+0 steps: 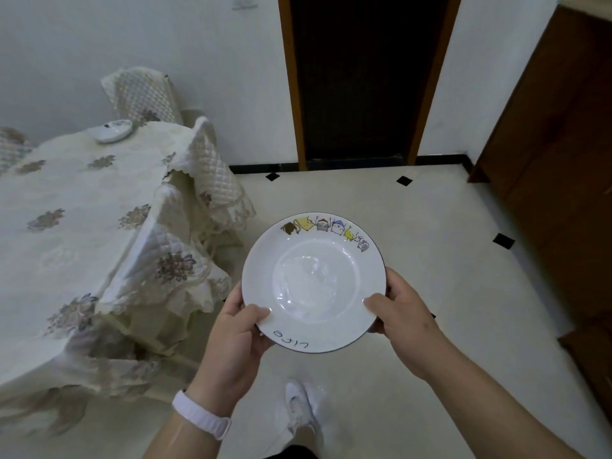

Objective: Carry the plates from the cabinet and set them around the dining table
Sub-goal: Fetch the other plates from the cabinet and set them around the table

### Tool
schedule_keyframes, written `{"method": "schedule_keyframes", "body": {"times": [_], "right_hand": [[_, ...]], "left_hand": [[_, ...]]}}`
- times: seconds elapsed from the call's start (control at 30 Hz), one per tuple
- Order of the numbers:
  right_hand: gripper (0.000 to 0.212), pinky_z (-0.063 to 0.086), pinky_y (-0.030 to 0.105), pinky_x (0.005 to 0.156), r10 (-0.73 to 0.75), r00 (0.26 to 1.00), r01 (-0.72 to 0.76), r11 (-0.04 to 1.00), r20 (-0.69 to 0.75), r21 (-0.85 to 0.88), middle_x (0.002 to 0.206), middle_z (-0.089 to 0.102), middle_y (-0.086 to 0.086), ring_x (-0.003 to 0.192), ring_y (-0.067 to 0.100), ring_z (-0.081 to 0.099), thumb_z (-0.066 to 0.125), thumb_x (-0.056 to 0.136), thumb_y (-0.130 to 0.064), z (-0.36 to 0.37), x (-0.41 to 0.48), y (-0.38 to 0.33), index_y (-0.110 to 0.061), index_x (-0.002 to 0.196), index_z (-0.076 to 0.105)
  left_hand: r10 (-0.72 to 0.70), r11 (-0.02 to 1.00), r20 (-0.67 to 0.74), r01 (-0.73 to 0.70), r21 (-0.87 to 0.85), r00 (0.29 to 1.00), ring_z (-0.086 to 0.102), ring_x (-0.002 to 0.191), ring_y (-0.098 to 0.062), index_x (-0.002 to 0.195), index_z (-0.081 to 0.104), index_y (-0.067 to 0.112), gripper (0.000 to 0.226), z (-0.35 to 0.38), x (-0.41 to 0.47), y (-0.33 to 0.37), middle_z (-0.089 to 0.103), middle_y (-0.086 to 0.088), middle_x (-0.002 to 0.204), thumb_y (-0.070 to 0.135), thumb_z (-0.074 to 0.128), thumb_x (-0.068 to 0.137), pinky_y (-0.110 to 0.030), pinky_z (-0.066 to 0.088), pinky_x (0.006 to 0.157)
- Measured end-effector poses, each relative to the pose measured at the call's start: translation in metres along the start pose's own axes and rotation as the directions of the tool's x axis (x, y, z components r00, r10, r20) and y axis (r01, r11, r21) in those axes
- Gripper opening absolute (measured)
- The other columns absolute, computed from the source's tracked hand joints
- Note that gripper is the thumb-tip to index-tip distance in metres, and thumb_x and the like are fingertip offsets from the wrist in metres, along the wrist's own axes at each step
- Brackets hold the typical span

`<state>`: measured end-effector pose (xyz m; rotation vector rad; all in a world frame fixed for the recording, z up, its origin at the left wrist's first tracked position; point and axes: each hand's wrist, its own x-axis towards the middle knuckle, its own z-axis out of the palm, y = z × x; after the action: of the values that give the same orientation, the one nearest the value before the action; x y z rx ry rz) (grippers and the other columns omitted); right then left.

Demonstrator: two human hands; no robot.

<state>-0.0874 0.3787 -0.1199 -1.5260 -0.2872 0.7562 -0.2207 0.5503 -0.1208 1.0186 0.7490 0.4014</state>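
Left hand (243, 329) and right hand (400, 309) are both gripping the plate (313, 281), thumbs curling over its near rim (fingers underneath, not visible). Plate is hanging level above the floor (414, 243), near the dining table (66, 210) corner, not yet on it. Risk, judged: the glazed rim is looking slick, so a loosening thumb or a foot catching the draped cloth could be dropping it onto tile. Another plate (114, 130) is sitting at the table's far end. A dark doorway (357, 77) and brown cabinet (563, 127) are bordering the room.
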Motion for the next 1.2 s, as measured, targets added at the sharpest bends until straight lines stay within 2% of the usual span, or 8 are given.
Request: {"method": "schedule_keyframes", "body": {"times": [0.1, 0.2, 0.37, 0.57, 0.73, 1.0, 1.13, 1.2], "right_hand": [[0.047, 0.053, 0.022, 0.059, 0.006, 1.0, -0.006, 1.0, -0.017, -0.003, 0.094, 0.07, 0.0, 0.071, 0.013, 0.064, 0.04, 0.088, 0.008, 0.013, 0.041, -0.009, -0.026, 0.11, 0.062], [0.043, 0.05, 0.019, 0.053, 0.015, 0.999, -0.015, 1.0, -0.029, -0.011, 0.09, 0.069, -0.002, 0.062, 0.009, 0.061, 0.039, 0.089, 0.008, 0.033, 0.086, -0.021, -0.023, 0.109, 0.062], [0.043, 0.055, 0.026, 0.061, 0.013, 0.999, -0.014, 0.999, -0.031, -0.045, 0.094, 0.073, -0.001, 0.071, 0.013, 0.066, 0.039, 0.089, 0.007, 0.067, 0.164, -0.05, -0.023, 0.108, 0.062], [0.046, 0.056, 0.023, 0.063, -0.021, 1.0, 0.023, 0.996, 0.018, -0.092, 0.097, 0.073, -0.004, 0.081, 0.012, 0.07, 0.041, 0.088, 0.008, 0.096, 0.232, -0.083, -0.027, 0.109, 0.063], [0.045, 0.055, 0.024, 0.065, -0.02, 0.999, 0.025, 0.994, 0.042, -0.11, 0.1, 0.074, -0.004, 0.084, 0.014, 0.07, 0.041, 0.088, 0.007, 0.1, 0.278, -0.097, -0.025, 0.112, 0.063], [0.043, 0.056, 0.031, 0.069, 0.047, 0.994, -0.034, 0.991, 0.1, -0.128, 0.102, 0.074, -0.001, 0.086, 0.017, 0.07, 0.041, 0.088, 0.008, 0.1, 0.372, -0.099, -0.022, 0.112, 0.063], [0.043, 0.057, 0.029, 0.068, 0.075, 0.986, -0.054, 0.989, 0.152, -0.138, 0.103, 0.073, -0.001, 0.09, 0.02, 0.07, 0.043, 0.088, 0.007, 0.088, 0.441, -0.113, -0.022, 0.113, 0.062], [0.043, 0.058, 0.031, 0.069, 0.078, 0.979, -0.052, 0.989, 0.186, -0.142, 0.104, 0.073, 0.0, 0.094, 0.023, 0.069, 0.043, 0.088, 0.007, 0.08, 0.475, -0.126, -0.022, 0.113, 0.062]], "left_hand": [[-0.011, 1.0, 0.015, 0.011, -0.014, 1.0, 0.065, 0.08, -0.024, 0.116, 0.065, 0.021, 0.051, -0.007, 0.044, 0.011, 0.071, -0.008, 0.102, -0.011, 0.041, 0.084, -0.039, 0.058, 0.067], [-0.014, 1.0, 0.031, 0.014, -0.014, 0.999, 0.059, 0.083, -0.028, 0.115, 0.066, 0.023, 0.051, -0.016, 0.092, 0.03, 0.069, -0.007, 0.1, -0.01, 0.041, 0.083, -0.04, 0.053, 0.071], [-0.007, 1.0, 0.025, 0.008, -0.028, 1.0, 0.047, 0.084, -0.028, 0.121, 0.062, 0.023, 0.055, -0.032, 0.164, 0.071, 0.069, -0.004, 0.096, -0.01, 0.042, 0.082, -0.034, 0.051, 0.066], [0.017, 0.997, 0.031, -0.015, -0.076, 0.999, 0.065, 0.081, -0.024, 0.121, 0.062, 0.021, 0.054, -0.045, 0.229, 0.113, 0.071, -0.006, 0.104, -0.011, 0.042, 0.082, -0.036, 0.057, 0.062], [0.026, 0.996, 0.044, -0.021, -0.092, 0.999, 0.067, 0.083, -0.022, 0.118, 0.063, 0.021, 0.053, -0.042, 0.266, 0.133, 0.071, -0.004, 0.104, -0.012, 0.041, 0.083, -0.038, 0.058, 0.065], [-0.005, 0.99, -0.055, -0.003, -0.142, 0.998, 0.067, 0.084, -0.022, 0.12, 0.063, 0.02, 0.054, -0.032, 0.336, 0.139, 0.071, -0.006, 0.108, -0.012, 0.041, 0.083, -0.034, 0.057, 0.059], [-0.003, 0.99, -0.123, -0.014, -0.138, 0.992, 0.065, 0.088, -0.027, 0.119, 0.064, 0.022, 0.054, -0.009, 0.387, 0.149, 0.071, -0.008, 0.109, -0.011, 0.042, 0.082, -0.042, 0.058, 0.07], [0.016, 0.988, -0.158, -0.039, -0.149, 0.987, 0.066, 0.083, -0.025, 0.116, 0.065, 0.021, 0.052, 0.008, 0.412, 0.158, 0.072, -0.007, 0.104, -0.011, 0.041, 0.082, -0.04, 0.059, 0.066]]}}
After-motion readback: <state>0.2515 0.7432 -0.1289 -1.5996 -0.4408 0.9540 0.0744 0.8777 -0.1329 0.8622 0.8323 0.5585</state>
